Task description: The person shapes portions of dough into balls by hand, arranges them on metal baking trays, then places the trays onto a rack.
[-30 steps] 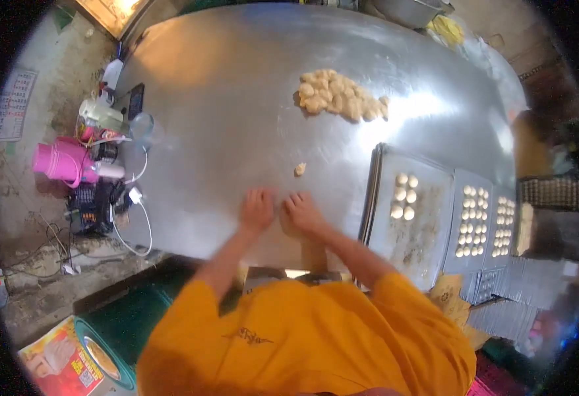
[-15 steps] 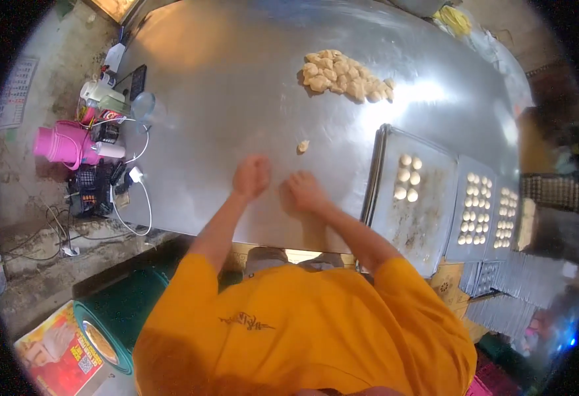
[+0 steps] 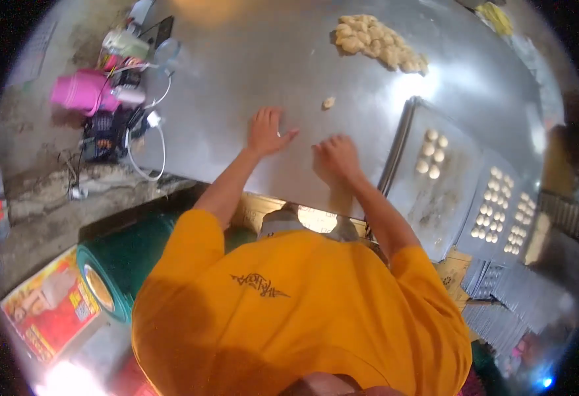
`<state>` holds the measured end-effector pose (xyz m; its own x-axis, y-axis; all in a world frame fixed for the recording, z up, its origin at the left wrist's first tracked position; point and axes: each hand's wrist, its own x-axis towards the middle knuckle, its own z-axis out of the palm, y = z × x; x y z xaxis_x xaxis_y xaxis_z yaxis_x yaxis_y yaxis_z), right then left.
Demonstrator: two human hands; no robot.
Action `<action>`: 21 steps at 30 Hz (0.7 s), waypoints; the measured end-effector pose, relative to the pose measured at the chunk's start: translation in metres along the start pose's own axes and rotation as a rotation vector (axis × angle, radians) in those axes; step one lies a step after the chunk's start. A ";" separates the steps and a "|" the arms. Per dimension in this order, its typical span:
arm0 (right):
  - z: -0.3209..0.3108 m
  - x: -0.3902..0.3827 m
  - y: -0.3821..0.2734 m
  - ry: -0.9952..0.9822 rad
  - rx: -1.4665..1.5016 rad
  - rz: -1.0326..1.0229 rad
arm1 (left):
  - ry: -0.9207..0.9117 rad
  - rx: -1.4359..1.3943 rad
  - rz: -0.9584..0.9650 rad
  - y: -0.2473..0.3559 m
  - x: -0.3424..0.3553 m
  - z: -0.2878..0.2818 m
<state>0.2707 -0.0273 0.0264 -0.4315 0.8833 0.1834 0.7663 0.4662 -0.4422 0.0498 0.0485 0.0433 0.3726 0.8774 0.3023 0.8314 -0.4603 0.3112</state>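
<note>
Low over the metal tabletop, my left hand [image 3: 267, 134] has its fingers stretched forward and its thumb held out to the right, with nothing seen in it. To its right, my right hand [image 3: 337, 157] is curled palm down against the metal, its fingers bent under. Whatever may lie beneath that palm is hidden. A small lump of dough [image 3: 329, 103] sits alone beyond my right hand. Farther back is a pile of dough pieces [image 3: 376, 41], cut in rough chunks.
At the right, a baking tray [image 3: 425, 211] holds several round dough balls [image 3: 432, 153]. More trays [image 3: 467, 237] with dough balls stand beyond it. Along the left edge are a pink jug [image 3: 82, 91], a white cable [image 3: 163, 155] and clutter. A green bin [image 3: 128, 261] stands below left.
My left hand has gone from curled to open, its fingers and thumb now spread. My right hand stays curled on the table. The whole view has shifted and turned slightly.
</note>
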 end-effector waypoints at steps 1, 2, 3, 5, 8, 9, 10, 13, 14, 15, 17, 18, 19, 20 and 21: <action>0.001 -0.015 0.013 0.043 0.027 0.079 | -0.005 0.008 0.000 0.004 -0.004 -0.007; -0.003 -0.028 0.021 0.086 0.045 0.170 | 0.006 -0.069 0.006 0.011 -0.010 -0.011; -0.005 -0.039 0.029 0.091 0.042 0.189 | 0.015 -0.152 0.017 0.018 -0.012 -0.011; -0.023 -0.064 0.040 0.077 0.211 0.168 | -0.046 -0.093 0.017 0.018 -0.022 0.011; -0.061 -0.110 0.043 0.262 0.499 0.371 | -0.177 -0.306 -0.163 0.085 -0.006 0.038; -0.080 -0.128 0.047 0.285 0.474 0.411 | -0.247 -0.521 -0.385 0.114 0.000 0.035; -0.099 -0.143 0.048 0.388 0.489 0.496 | -0.269 -0.541 -0.355 0.151 0.005 0.035; -0.144 -0.188 0.064 0.529 0.491 0.641 | -0.181 -0.653 -0.075 0.260 0.011 0.043; -0.154 -0.200 0.072 0.548 0.484 0.697 | -0.095 -0.557 0.146 0.282 0.011 0.050; -0.161 -0.207 0.079 0.550 0.493 0.697 | -0.090 -0.487 0.213 0.307 0.020 0.042; -0.172 -0.217 0.093 0.651 0.434 0.641 | -0.084 -0.399 0.268 0.343 0.028 0.036; -0.170 -0.229 0.103 0.646 0.451 0.631 | -0.142 -0.332 0.276 0.352 0.028 0.043; -0.157 -0.239 0.114 0.524 0.375 0.653 | -0.201 -0.250 0.277 0.355 0.027 0.047; -0.159 -0.237 0.123 0.418 0.272 0.652 | -0.171 -0.225 0.270 0.359 0.030 0.051; -0.162 -0.239 0.128 0.430 0.276 0.614 | -0.179 -0.215 0.330 0.361 0.031 0.058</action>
<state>0.5491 -0.1706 0.0676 0.2937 0.9464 0.1341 0.6378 -0.0895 -0.7650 0.3854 -0.0823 0.1125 0.6856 0.6793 0.2616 0.5578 -0.7212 0.4108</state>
